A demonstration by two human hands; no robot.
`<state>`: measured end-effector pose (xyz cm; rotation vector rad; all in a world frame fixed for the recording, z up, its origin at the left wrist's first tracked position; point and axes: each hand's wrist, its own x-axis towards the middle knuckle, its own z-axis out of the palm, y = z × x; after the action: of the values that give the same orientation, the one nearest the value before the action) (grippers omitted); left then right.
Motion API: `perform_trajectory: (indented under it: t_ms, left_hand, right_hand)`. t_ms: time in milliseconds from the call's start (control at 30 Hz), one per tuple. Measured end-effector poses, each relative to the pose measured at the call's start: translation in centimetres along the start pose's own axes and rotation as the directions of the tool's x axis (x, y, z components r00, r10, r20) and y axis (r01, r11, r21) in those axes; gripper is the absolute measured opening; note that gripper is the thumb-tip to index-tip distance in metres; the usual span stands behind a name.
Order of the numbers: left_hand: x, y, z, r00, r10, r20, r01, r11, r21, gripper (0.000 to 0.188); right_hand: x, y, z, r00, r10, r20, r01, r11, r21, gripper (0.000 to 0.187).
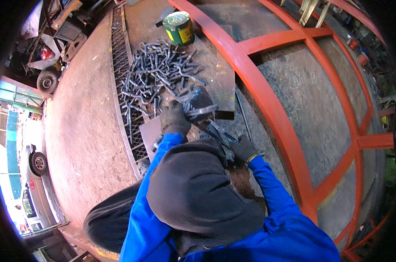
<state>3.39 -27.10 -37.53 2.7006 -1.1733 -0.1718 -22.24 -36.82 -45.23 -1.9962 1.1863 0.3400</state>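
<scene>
My left hand (175, 118), in a dark grey work glove, is closed beside a dark metal block (199, 98). What its fingers hold, if anything, is hidden. A flat metal strip (202, 110) crosses the near side of the block. My right hand (244, 149), also gloved, wraps round the end of a dark long-handled metal tool (222, 131), whose far end reaches toward the block. Past my left hand lies a heap of bent dark steel rods (156, 72). My knee in dark trousers (189, 183) covers part of the work area.
A green and yellow can (179, 28) stands beyond the heap. To my right runs a large red steel frame (267, 100). A metal grating strip (119, 48) crosses the concrete floor (82, 100) on the left. One thin rod (243, 109) lies near the frame. A parked vehicle (36, 196) is far left.
</scene>
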Motion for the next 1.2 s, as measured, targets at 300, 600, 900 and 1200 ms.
perform_trajectory:
  t_ms: [300, 600, 900, 1200]
  left_hand:
    - [-0.2, 0.0, 0.0, 0.997, -0.015, 0.072, 0.014, 1.0, 0.019, 0.055]
    - [-0.3, -0.2, -1.4, 0.987, -0.061, 0.146, 0.067, 0.997, -0.035, 0.055]
    - [0.0, -0.1, 1.6, 1.0, 0.013, 0.021, -0.011, 0.994, -0.109, 0.043]
    - [-0.2, 0.1, 0.4, 0.999, 0.009, 0.035, -0.007, 0.998, -0.059, 0.038]
  right_hand:
    - [9.5, -10.7, -1.5, 0.572, -0.647, -0.504, 0.33, 0.744, -0.581, 0.076]
    - [15.9, -20.2, -6.7, 0.495, -0.788, 0.367, 0.758, 0.185, -0.625, 0.098]
    - [21.2, -22.8, -7.9, 0.639, -0.725, 0.258, 0.758, 0.533, -0.376, 0.103]
    - [24.0, -19.8, -4.9, 0.777, -0.393, -0.492, 0.267, 0.913, -0.308, 0.053]
